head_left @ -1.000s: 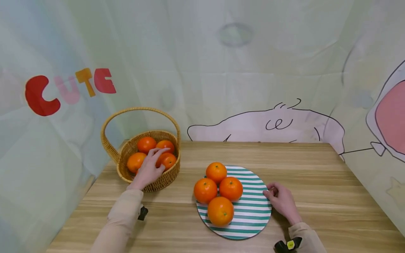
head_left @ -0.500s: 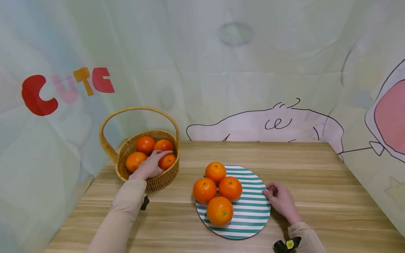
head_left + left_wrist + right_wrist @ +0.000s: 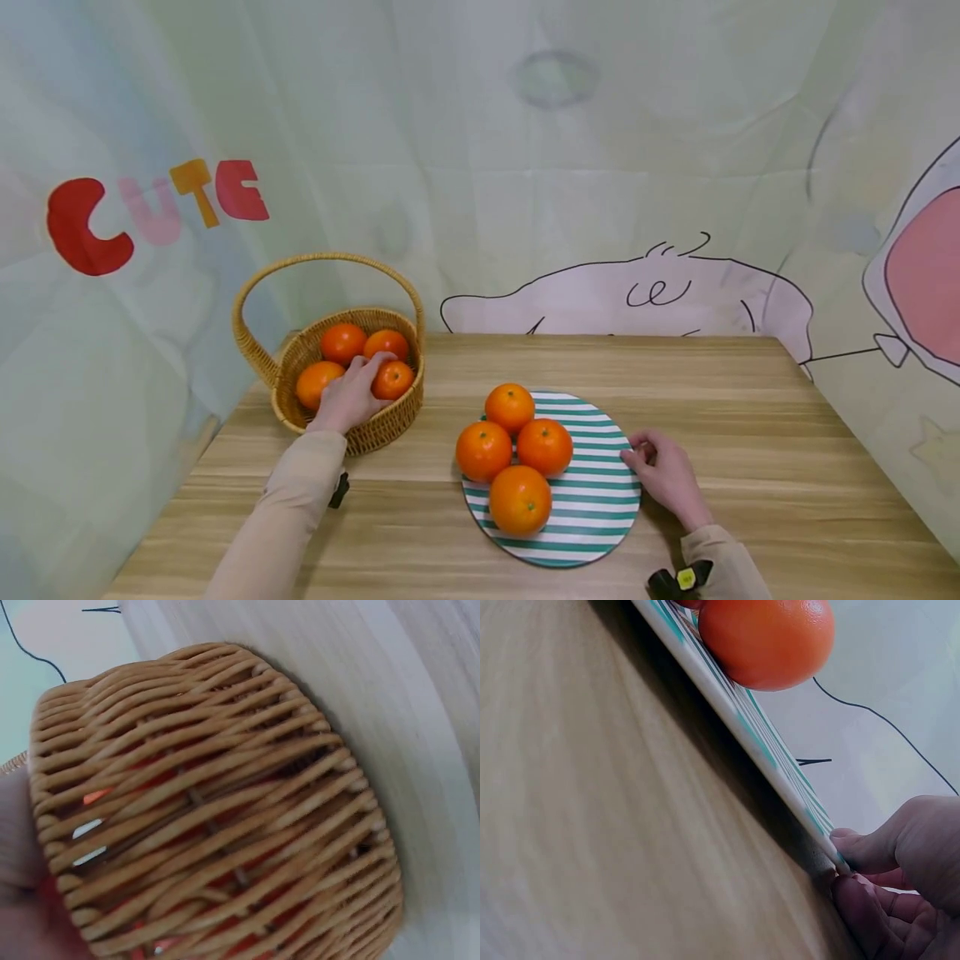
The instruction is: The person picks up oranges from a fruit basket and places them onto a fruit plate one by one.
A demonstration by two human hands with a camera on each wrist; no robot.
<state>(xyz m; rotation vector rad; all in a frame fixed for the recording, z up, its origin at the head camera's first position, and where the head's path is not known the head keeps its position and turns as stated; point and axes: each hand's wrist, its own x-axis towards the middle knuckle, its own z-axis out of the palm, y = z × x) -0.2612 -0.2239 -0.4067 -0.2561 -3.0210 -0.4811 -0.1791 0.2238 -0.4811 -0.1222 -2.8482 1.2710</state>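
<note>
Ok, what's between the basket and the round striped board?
Just a strip of bare wooden tabletop: nothing sits between the basket and the striped board. The head view shows it.

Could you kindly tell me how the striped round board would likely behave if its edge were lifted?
The striped round board is probably stiff, since its thin edge looks straight in the right wrist view. It may feel heavier leftward, as four oranges crowd its left side. Those could roll, being round.
</note>
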